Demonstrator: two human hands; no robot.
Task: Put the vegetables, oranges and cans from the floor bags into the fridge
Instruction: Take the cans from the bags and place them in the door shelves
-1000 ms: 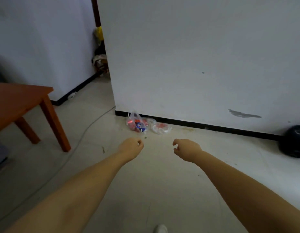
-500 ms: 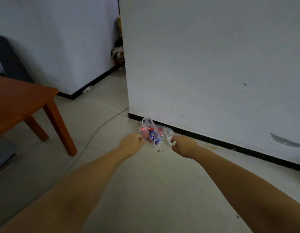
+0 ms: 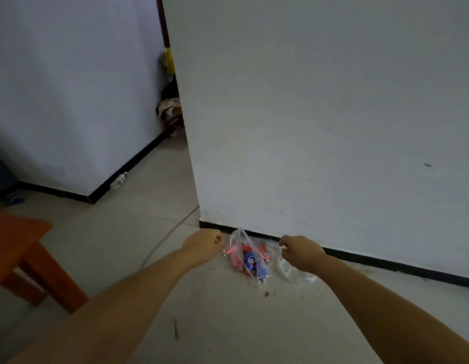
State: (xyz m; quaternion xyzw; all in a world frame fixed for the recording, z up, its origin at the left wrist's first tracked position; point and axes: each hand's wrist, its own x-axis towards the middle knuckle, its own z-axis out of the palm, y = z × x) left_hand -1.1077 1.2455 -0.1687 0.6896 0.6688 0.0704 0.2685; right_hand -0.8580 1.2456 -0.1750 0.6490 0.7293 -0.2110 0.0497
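Note:
A clear plastic bag of cans (image 3: pixel 247 258), red ones and a blue one, lies on the floor against the base of the white wall. My left hand (image 3: pixel 204 244) is curled into a fist just left of the bag's peaked top, with a small gap between them and nothing in it. My right hand (image 3: pixel 300 252) hovers to the bag's right, fingers curled, right over a second, flatter clear bag (image 3: pixel 288 271). Whether its fingers pinch that plastic is unclear. No fridge is in view.
An orange-brown wooden table (image 3: pixel 23 248) stands at the left with its leg close to my left forearm. A thin cable (image 3: pixel 162 241) runs across the pale floor tiles. A passage with clutter (image 3: pixel 170 109) opens behind the wall corner.
I have come closer and the view has tilted up. Both hands have spread apart to either side of the can bag, so the cans now show between them.

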